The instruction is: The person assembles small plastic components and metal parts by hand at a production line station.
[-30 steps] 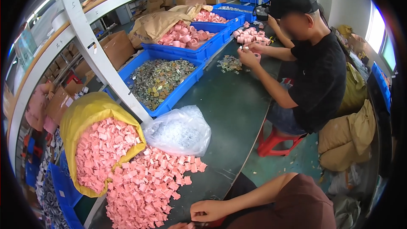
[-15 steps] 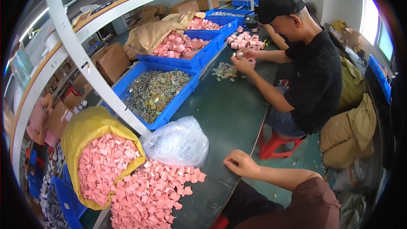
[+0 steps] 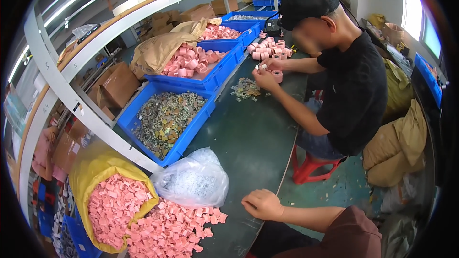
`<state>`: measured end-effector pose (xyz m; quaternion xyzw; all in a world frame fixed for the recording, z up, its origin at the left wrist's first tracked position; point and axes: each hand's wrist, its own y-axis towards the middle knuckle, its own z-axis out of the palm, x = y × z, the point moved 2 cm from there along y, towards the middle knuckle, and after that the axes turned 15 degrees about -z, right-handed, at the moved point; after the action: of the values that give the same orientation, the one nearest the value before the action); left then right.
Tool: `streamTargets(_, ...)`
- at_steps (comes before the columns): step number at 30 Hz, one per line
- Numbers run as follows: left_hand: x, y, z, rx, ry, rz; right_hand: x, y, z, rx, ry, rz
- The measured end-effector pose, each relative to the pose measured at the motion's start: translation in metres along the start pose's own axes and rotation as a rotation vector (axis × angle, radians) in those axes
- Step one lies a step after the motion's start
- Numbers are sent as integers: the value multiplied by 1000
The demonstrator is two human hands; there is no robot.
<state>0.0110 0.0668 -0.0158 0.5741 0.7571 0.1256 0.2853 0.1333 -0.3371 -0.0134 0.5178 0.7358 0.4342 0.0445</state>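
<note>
My right hand (image 3: pixel 262 205) rests on the near edge of the dark green tabletop (image 3: pixel 256 150), its fingers loosely curled and nothing visible in them. Left of it, a heap of small pink plastic pieces (image 3: pixel 165 231) spreads across the table. It spills from the mouth of a yellow sack (image 3: pixel 88 172) full of the same pieces. Between heap and shelf post lies a clear plastic bag (image 3: pixel 193 179) of small whitish parts. My left hand is out of the picture.
Blue trays (image 3: pixel 189 150) hold small metallic pieces and pink rings. A co-worker in a black cap (image 3: pixel 306 2) handles a small white part beside pink rings (image 3: pixel 270 48) and loose metallic pieces (image 3: pixel 246 88). A white shelf post (image 3: pixel 88 114) slants across the left.
The view has shifted, so the table and its contents sit lower and slightly further left. My right hand stays curled at the table edge. The co-worker's hands remain together.
</note>
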Motion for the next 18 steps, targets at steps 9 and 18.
streamTargets(9,13,-6,7,-9,-5,-48,-1,0,2,-3,-6,-15)
streamTargets(18,8,-2,4,10,1,-48,-2,-3,2,19,-9,-29)
